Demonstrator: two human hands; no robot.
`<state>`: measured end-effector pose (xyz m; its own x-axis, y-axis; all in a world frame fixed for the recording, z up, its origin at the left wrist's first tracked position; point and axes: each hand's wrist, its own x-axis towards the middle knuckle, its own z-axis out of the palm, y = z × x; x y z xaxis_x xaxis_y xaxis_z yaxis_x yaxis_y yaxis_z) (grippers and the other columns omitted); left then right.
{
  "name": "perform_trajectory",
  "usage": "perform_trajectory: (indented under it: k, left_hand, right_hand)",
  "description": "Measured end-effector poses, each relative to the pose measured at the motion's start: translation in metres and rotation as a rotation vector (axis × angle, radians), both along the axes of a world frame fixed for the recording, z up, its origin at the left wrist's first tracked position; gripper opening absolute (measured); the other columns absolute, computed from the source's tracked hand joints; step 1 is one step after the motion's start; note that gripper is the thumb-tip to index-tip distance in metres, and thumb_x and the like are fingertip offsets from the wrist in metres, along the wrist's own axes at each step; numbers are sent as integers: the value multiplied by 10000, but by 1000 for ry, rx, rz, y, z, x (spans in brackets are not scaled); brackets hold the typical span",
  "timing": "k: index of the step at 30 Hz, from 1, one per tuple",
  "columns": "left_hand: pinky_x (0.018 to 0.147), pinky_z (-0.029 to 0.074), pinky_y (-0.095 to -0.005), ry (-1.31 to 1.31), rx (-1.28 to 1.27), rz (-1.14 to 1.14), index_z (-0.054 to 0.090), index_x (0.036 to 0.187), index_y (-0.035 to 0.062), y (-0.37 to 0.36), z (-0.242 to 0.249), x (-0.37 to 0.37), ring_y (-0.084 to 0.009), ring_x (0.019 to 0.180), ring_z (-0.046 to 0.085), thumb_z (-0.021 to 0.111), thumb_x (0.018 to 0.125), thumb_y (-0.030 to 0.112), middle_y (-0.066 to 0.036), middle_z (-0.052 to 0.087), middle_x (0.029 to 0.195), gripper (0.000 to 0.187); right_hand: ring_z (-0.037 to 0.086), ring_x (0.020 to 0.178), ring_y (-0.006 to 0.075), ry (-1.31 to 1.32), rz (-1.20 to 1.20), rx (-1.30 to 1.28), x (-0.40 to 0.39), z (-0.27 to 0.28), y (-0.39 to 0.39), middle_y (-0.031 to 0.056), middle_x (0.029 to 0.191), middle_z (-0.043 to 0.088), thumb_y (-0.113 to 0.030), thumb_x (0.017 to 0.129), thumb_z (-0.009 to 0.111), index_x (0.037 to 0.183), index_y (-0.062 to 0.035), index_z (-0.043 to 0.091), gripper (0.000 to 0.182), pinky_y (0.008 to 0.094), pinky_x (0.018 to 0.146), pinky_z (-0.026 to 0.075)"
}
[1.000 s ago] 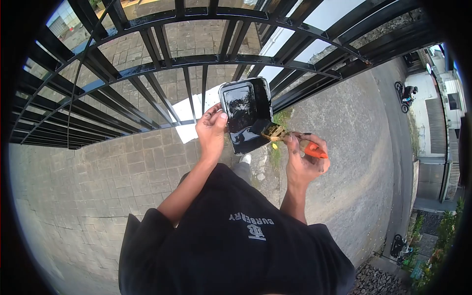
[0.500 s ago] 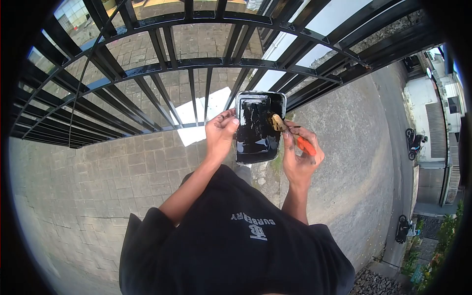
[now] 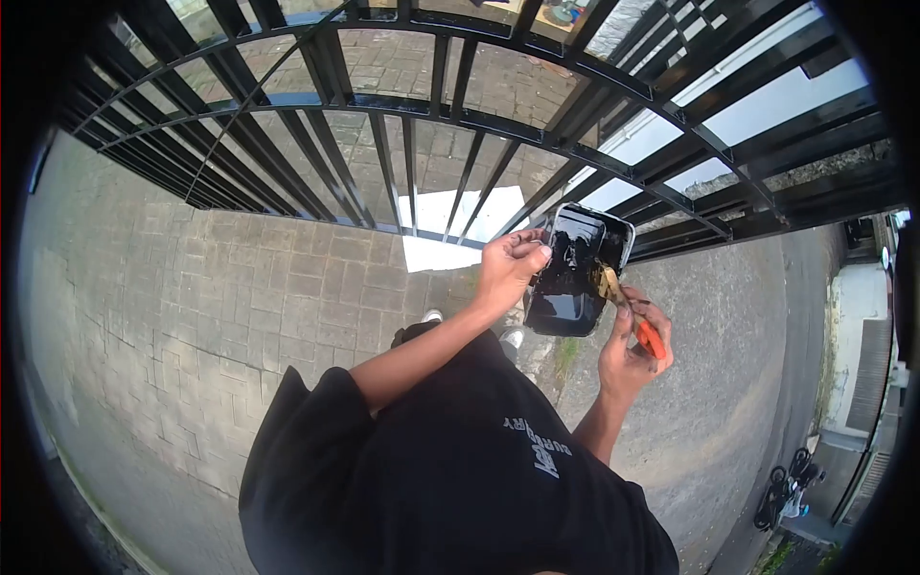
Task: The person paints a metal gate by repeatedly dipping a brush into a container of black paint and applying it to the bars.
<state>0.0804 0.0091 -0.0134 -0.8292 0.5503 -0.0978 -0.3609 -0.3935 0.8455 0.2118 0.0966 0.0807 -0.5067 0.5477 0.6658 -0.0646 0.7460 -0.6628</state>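
Observation:
My left hand (image 3: 515, 268) grips the left rim of a paint tray (image 3: 559, 311), thumb over the edge. Glossy black paint coats the tray's inside and pools at the end nearer me. In my right hand (image 3: 635, 350) is a paintbrush (image 3: 648, 335) with an orange handle end, held between thumb and fingers. Its paint-smeared head reaches over the tray's right rim, and the bristle tips are hard to make out against the black paint. Dark smudges mark the fingers of both hands. Just beyond the tray stands a black metal gate (image 3: 460, 115) with upright bars.
White sheets (image 3: 441, 255) lie on the ground under the gate's lower edge. Brick paving (image 3: 287, 273) spreads to the left, rough concrete (image 3: 709, 355) to the right. My shoes (image 3: 512, 337) show below the tray. A parked motorcycle (image 3: 788, 484) stands far right.
The view has turned, so tray and hands now appear farther right and a little lower. The tray looks more tilted in view. Both hands keep their holds on tray and brush.

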Motion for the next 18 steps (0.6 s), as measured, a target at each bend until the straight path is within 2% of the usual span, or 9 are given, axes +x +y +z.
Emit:
perform_trajectory:
  k: [4, 6, 7, 8, 11, 12, 14, 16, 18]
  left_hand:
    - [702, 450, -198, 4, 10, -7, 588, 1083, -82, 0, 1, 1, -42, 777, 543, 700, 809, 212, -27, 652, 868, 417]
    - [701, 458, -201, 8, 23, 20, 589, 1087, -74, -2, 2, 0, -46, 780, 554, 704, 807, 217, -38, 660, 866, 420]
    - [697, 463, -203, 2, -9, -10, 589, 1082, -77, -4, 5, 0, -48, 776, 563, 704, 806, 214, -46, 665, 867, 417]
    - [694, 469, -205, -4, -41, -41, 589, 1078, -80, -6, 7, -1, -50, 773, 571, 703, 805, 211, -53, 670, 868, 414]
    - [701, 491, -223, 42, -51, -5, 592, 1063, -92, -5, -3, -2, -73, 785, 603, 715, 787, 256, -89, 686, 876, 461]
    - [704, 496, -229, 54, -85, -11, 594, 1058, -97, -4, -7, -2, -81, 787, 611, 720, 779, 272, -98, 689, 873, 479]
    - [708, 501, -239, 48, -64, -2, 607, 1051, -83, -2, -7, -1, -84, 778, 616, 729, 765, 295, -105, 692, 853, 489]
    - [704, 502, -239, 82, -46, -3, 629, 1027, -61, 2, -13, -1, -81, 767, 619, 724, 767, 279, -104, 697, 845, 438]
    - [701, 502, -239, 99, -73, 14, 637, 1017, -55, 2, -15, -1, -79, 766, 621, 722, 768, 279, -106, 700, 850, 425]
  right_hand:
    - [669, 859, 249, -73, 12, 4, 1, -6, 0, 186, 909, 668, 15, 831, 626, 907, 31, 551, 108, 336, 760, 535]
    - [642, 896, 271, 4, 4, -71, 2, -5, -2, 222, 942, 637, -14, 880, 585, 928, 49, 513, 108, 389, 831, 526]
    - [636, 901, 278, -162, -45, -27, -2, 0, -3, 231, 914, 626, -22, 889, 572, 928, 49, 498, 110, 409, 833, 527]
    - [636, 901, 278, -160, -32, -16, -2, 1, -3, 231, 914, 626, -22, 889, 572, 928, 49, 498, 110, 409, 833, 527]
    - [653, 843, 251, 92, 14, -90, 1, -3, 4, 198, 893, 649, -5, 862, 579, 909, 47, 525, 88, 347, 780, 534]
    - [653, 843, 251, 90, 24, -83, -2, -2, 5, 198, 893, 649, -5, 862, 579, 909, 47, 525, 88, 347, 780, 534]
    - [649, 854, 257, -180, -40, -58, -6, -1, 6, 211, 887, 639, -6, 860, 583, 902, 46, 517, 94, 360, 775, 534]
    - [647, 849, 253, -186, -50, -15, -7, -3, 8, 206, 881, 638, -15, 862, 588, 890, 47, 523, 94, 354, 766, 531]
    - [649, 818, 239, 70, -17, -104, -4, -2, 4, 188, 868, 643, -17, 860, 594, 882, 45, 536, 88, 337, 754, 524]
